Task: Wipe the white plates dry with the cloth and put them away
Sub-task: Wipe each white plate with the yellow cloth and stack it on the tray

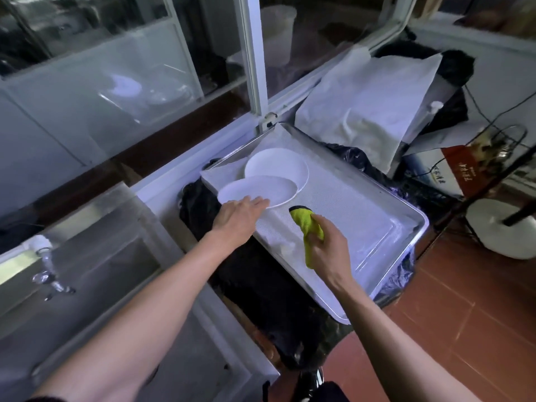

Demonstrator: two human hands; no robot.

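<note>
Two white plates lie on one metal tray (pixel 385 210), which is lined with a white mat. The near plate (pixel 261 188) overlaps the rim of the far plate (pixel 278 163) and sits toward the tray's left corner. There is one yellow-green cloth (pixel 309 227), and two bare hands are in view.

The left hand (pixel 236 217) reaches palm down, its fingers (pixel 256 203) straight and close together; their tips rest on the near plate's closest edge, so that plate lies just ahead of and under them, and the far plate is beyond it. The right hand (pixel 327 246) has its fingers curled round the bunched cloth, gripping it above the tray; one end of the cloth sticks out past the fingers toward the near plate, close to its rim but apart from it, and the other end hangs below the hand
</note>
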